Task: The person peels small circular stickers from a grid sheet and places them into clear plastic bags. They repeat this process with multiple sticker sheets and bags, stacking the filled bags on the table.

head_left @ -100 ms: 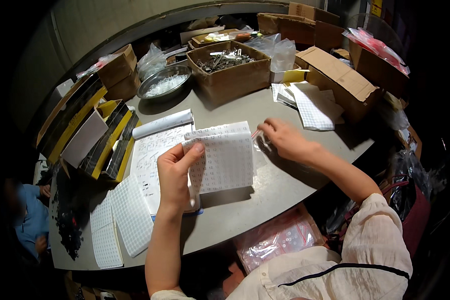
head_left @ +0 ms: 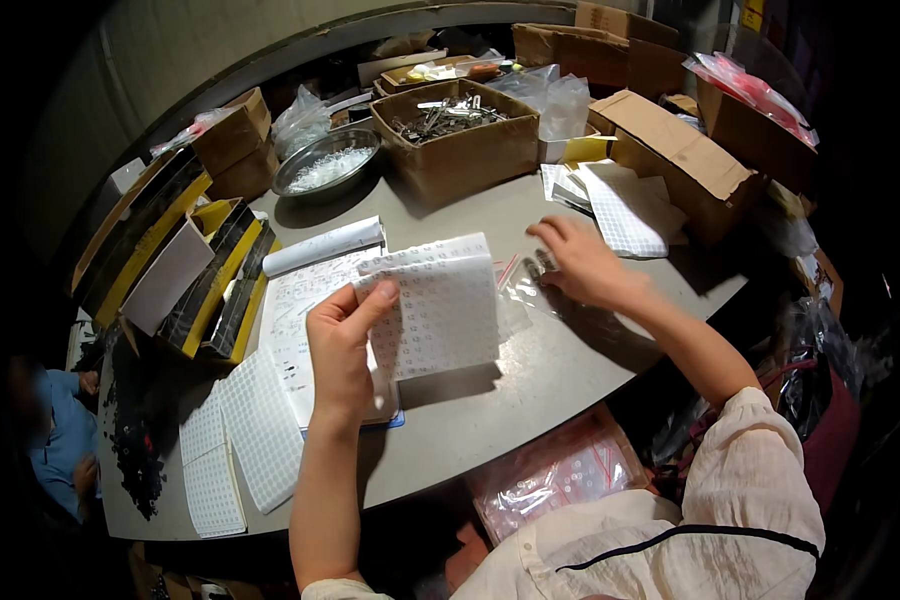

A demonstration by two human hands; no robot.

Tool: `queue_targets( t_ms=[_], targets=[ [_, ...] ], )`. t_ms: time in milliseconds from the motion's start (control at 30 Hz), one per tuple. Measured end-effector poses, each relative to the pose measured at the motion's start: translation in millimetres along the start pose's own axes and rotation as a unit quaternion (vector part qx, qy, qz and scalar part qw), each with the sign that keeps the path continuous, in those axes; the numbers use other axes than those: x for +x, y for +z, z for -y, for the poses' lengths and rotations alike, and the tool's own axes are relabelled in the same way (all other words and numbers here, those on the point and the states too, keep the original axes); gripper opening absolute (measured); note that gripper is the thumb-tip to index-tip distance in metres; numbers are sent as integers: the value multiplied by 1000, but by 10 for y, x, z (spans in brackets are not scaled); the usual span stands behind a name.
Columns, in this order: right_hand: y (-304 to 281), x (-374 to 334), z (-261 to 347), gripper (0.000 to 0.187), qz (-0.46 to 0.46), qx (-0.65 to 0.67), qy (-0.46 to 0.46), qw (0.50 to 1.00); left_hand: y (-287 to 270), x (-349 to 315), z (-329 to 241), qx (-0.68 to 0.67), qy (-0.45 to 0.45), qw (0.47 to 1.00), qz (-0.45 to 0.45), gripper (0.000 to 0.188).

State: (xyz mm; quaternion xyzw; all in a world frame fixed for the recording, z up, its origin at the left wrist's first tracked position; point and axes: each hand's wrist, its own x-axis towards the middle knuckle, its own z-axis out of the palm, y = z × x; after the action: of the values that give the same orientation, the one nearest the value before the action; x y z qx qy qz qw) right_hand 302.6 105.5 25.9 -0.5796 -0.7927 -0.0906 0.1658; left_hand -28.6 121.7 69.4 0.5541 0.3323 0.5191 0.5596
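Note:
My left hand (head_left: 342, 335) is closed on a stack of white sticker sheets (head_left: 440, 310), printed with rows of small figures, thumb on the front. The sheets stand tilted above the table, over the right edge of an open notebook (head_left: 295, 325) with handwriting. Just right of them, a small clear zip bag (head_left: 515, 290) with a red strip lies on the table, partly hidden behind the sheets. My right hand (head_left: 580, 262) hovers over the bag's right side, fingers bent and apart, with nothing visible in them. Whether its lower fingertips touch the bag, I cannot tell.
More sticker sheets (head_left: 260, 430) lie at the left front; others (head_left: 625, 215) lie at the back right. A cardboard box of metal parts (head_left: 460, 155), a metal bowl (head_left: 325, 165) and black-yellow boxes (head_left: 205, 285) stand around. A person in blue (head_left: 65, 430) is at far left.
My right hand has let go of the small zip bag, which now lies on the table, and its fingers have spread. The sheets in my left hand have shifted slightly left.

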Motion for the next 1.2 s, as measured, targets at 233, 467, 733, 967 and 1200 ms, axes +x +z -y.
queue_targets(
  t_ms=[233, 467, 733, 967, 1200],
  targets=[
    [-192, -457, -523, 54, 160, 274, -29, 948, -101, 64, 17, -39, 18, 999, -13, 23],
    [-250, -1032, 67, 50, 113, 240, -70, 962, -159, 115, -12, -63, 24, 997, -39, 22],
    [-512, -1291, 658, 51, 114, 395, -117, 904, -110, 85, 5, -36, 32, 998, -42, 24],
    [-265, -1075, 751, 42, 22, 236, -138, 962, -147, 106, 18, -46, 42, 998, -32, 26],
    [-379, -1256, 688, 17, 89, 480, -157, 859, -83, 30, -4, -9, 14, 999, 28, 25]
  ],
)
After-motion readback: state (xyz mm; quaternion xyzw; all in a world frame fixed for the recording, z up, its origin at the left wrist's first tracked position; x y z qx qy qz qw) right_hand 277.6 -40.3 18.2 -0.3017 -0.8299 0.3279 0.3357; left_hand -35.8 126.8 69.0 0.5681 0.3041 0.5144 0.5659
